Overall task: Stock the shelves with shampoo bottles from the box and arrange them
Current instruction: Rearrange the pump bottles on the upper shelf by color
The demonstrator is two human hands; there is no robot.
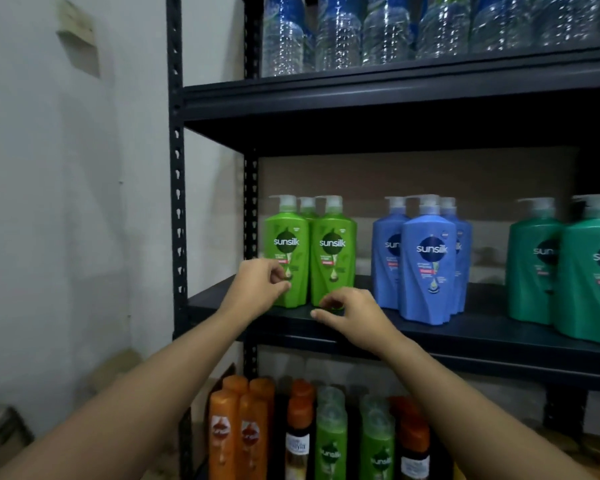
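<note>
Three green Sunsilk pump bottles stand at the left end of the middle shelf (430, 332). Two are in front: the left green bottle (288, 244) and the right green bottle (333, 251). My left hand (258, 287) has loosely curled fingers whose tips touch the lower front of the left bottle. My right hand (349, 311) hovers at the base of the right bottle, fingers loosely curled, gripping nothing. Blue Sunsilk bottles (428, 258) stand in a cluster to the right, and teal bottles (589, 271) further right. No box is in view.
The top shelf holds several clear water bottles (361, 32). Below are orange bottles (238, 434), small green bottles (329, 445) and dark ones. The black upright post (177, 202) stands left of the shelf, beside a white wall. Bare shelf shows between the bottle groups.
</note>
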